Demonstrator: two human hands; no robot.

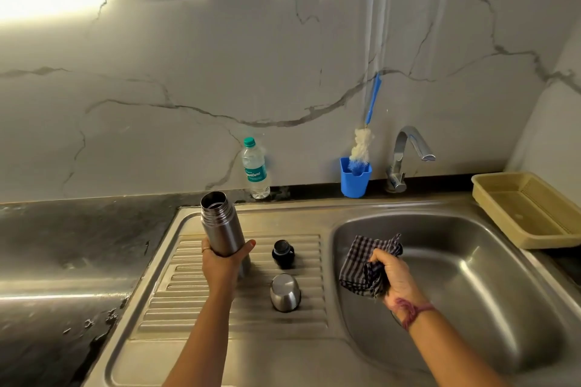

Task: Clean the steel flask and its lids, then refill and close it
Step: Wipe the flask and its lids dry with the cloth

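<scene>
Left hand (220, 264) gripping open flask (220, 223), right hand (393, 276) clutching cloth (361, 264)

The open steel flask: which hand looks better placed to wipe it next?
The right hand, probably. It already grips the checked cloth over the sink basin, while the left hand is occupied holding the steel flask, lidless, above the drainboard.

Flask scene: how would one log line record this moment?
left hand: holds open steel flask | right hand: checked cloth | black lid, steel cap: on drainboard
</scene>
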